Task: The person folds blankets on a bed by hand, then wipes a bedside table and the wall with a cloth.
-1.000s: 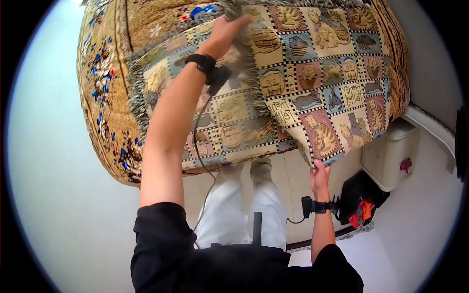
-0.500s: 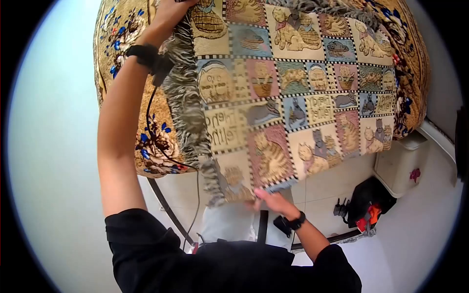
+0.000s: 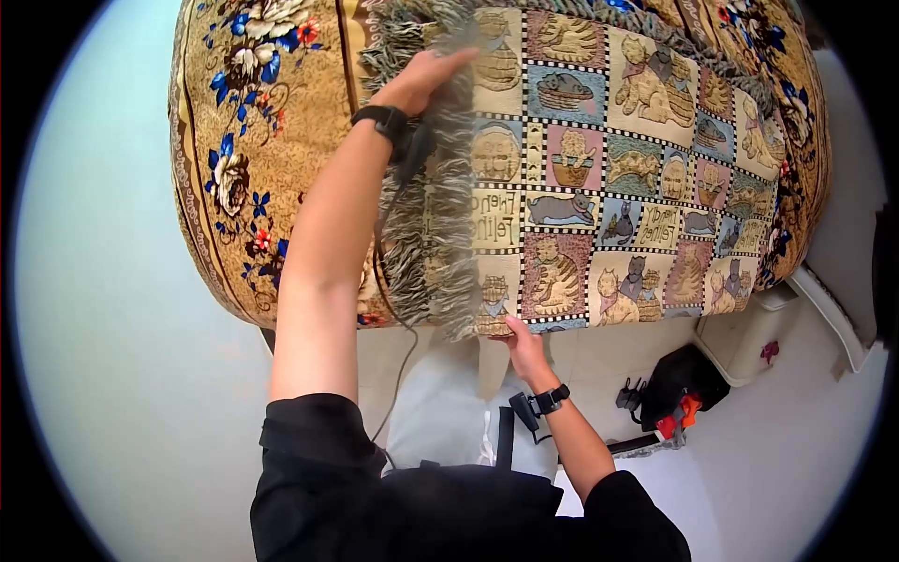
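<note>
Floral cover (image 3: 234, 84): brown plush with blue, white and red blossoms; I see it at far left and again beyond the throw's right side.
Left hand (image 3: 426, 82): extended across the grey fringe (image 3: 448, 234) at the throw's upper left; blur hides the fingertips, so I cannot tell whether they grip.
Black cable (image 3: 409, 356): hangs near the left forearm, beside the pale trousers (image 3: 423, 407).
Right hand (image 3: 527, 354): pinched on the throw's near edge, thumb uppermost; a black wristband (image 3: 548, 401) circles the wrist.
Cat-patterned throw (image 3: 609, 169): lies over the floral cover, fringed at left and along the far edge; I read its lettering reversed.
Black bag (image 3: 676, 375): on the floor, red and orange items (image 3: 682, 417) at its near end, just beside a cream container (image 3: 735, 351).
</note>
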`<state>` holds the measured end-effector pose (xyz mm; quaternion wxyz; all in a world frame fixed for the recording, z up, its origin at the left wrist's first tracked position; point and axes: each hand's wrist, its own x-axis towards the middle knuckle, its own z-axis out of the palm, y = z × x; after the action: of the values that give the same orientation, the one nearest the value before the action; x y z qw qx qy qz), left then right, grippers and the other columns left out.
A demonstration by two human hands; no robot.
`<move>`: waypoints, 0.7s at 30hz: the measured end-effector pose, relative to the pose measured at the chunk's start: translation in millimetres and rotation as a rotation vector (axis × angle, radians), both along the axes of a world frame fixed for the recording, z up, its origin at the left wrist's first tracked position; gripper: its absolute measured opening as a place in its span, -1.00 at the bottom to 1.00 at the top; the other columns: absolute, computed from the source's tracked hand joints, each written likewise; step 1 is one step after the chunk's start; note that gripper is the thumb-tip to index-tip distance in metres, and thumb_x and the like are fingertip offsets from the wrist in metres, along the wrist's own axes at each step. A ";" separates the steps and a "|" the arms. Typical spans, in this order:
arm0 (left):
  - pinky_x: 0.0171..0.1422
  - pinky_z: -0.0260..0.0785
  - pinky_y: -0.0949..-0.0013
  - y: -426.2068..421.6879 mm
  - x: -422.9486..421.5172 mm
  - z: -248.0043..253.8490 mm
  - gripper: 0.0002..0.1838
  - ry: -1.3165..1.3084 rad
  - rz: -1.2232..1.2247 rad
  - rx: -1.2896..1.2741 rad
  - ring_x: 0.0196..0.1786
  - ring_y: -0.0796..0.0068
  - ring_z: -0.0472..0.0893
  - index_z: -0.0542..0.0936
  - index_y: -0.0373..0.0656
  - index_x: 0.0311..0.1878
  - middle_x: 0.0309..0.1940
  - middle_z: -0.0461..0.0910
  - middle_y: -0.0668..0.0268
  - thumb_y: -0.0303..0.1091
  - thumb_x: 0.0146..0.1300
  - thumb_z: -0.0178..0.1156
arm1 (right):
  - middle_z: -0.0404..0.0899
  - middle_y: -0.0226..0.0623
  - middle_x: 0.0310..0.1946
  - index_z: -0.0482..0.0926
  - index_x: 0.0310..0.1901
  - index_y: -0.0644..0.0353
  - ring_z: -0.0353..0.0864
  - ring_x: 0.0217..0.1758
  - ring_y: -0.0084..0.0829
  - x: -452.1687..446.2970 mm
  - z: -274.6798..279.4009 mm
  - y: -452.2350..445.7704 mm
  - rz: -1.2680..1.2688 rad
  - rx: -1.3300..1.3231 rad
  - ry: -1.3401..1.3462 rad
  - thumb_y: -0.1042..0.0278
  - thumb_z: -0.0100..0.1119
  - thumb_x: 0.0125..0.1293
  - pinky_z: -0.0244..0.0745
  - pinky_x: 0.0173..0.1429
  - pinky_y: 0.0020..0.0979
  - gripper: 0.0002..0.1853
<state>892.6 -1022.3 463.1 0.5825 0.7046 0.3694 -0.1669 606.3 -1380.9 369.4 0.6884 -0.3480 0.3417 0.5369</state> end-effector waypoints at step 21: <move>-0.24 0.41 0.28 1.7 16.7 -57.0 -0.61 0.026 -0.226 0.764 -0.37 0.49 0.55 0.66 -0.26 -0.03 -0.36 0.69 0.23 -0.17 0.20 0.37 | 0.62 -0.25 -0.06 0.54 0.05 0.41 0.57 0.00 -0.43 38.3 -4.0 -0.1 0.300 0.036 -0.054 0.14 0.04 0.44 0.45 0.15 -0.38 -0.57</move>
<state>909.3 -1020.6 406.1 0.2516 0.9046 0.3324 -0.0896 644.5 -1381.0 365.4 0.6157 -0.3971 0.2575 0.6300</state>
